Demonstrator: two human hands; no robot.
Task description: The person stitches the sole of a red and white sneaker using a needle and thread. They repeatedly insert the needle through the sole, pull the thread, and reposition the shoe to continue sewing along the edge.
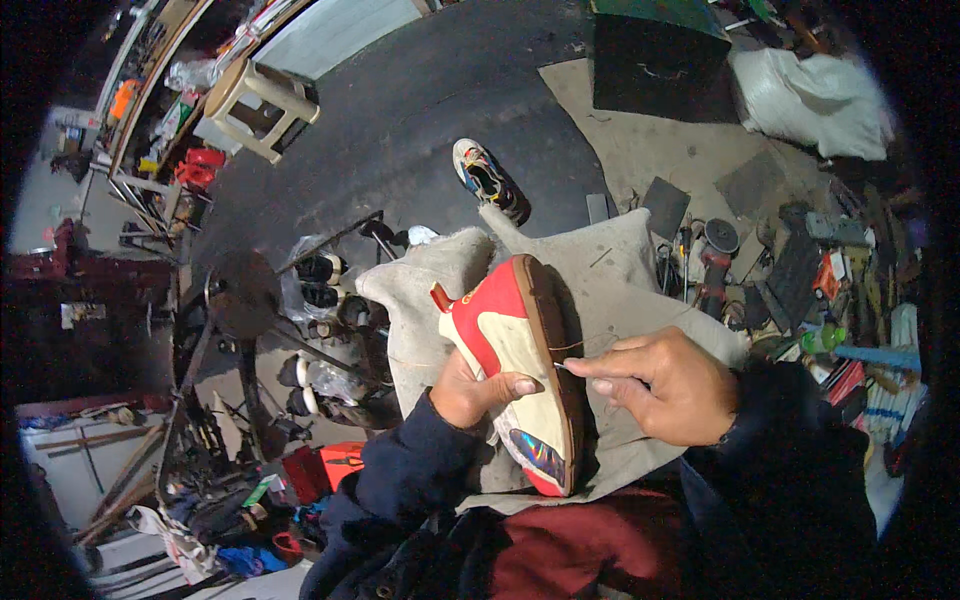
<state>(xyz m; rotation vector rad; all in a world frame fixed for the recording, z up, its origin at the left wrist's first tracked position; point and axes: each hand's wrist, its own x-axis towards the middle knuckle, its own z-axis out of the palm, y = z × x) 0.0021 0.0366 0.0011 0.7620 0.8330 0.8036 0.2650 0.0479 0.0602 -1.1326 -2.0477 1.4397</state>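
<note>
One view only, head cam, looking down at the lap. Sneaker (505,355), red and cream w/ brown sole edge, lies on a grey cloth (610,265) spread over the person's knees, sole side turned to the right.

Left hand (478,388) wraps the shoe from the left at mid-length, thumb pressed across the cream side panel, fingers hidden behind the upper; closed firmly on it. Right hand (665,385) sits just beside the sole edge, thumb and forefinger pinched shut on a thin needle (562,366), tip at the sole seam; a fine thread (575,346) runs across the sole rim.

Handling, as judged: light, upper soft and giving, sole stiffer and rubbery, not slippery, not fragile. Best hold looks like mid-body, where the left hand has it, or the heel.

Long axis runs from upper centre down to lower right of frame; end w/ red pull tab points away from the person, multicolour end near the body. Which is toe: cannot tell for sure.

Second shoe (485,178) lies on the dark floor beyond; tools clutter at right.
</note>
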